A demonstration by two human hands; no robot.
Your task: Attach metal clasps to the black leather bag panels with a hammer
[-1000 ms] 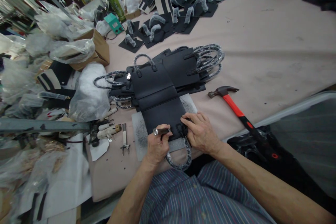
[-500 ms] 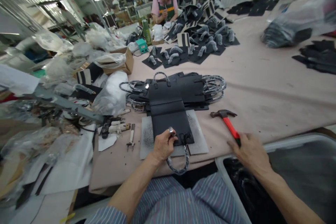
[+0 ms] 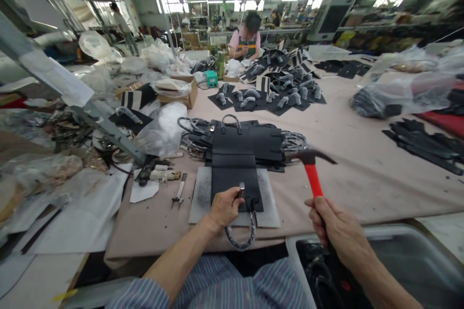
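My left hand [image 3: 226, 206] is closed on a small metal punch [image 3: 241, 189], held upright on the lower part of a black leather panel [image 3: 234, 178]. That panel lies over a grey slab [image 3: 271, 203], and its wrapped loop handle [image 3: 241, 245] hangs toward me at the table's front edge. My right hand [image 3: 335, 224] grips a hammer [image 3: 313, 176] by its red handle, raised to the right of the panel with the head up. Behind the slab lies a stack of black panels [image 3: 267, 142] with wrapped handles.
Pliers-like tool [image 3: 179, 190] and other tools lie left of the slab. A plastic bin [image 3: 395, 251] stands at the front right. Black pieces with wrapped handles [image 3: 250, 99] cover the table's far side, where a person [image 3: 246, 41] sits. A slanted metal post [image 3: 105, 125] crosses the left.
The hammer has risen off the table in my right hand. My left hand still holds the punch at the panel. The head view has tilted up.
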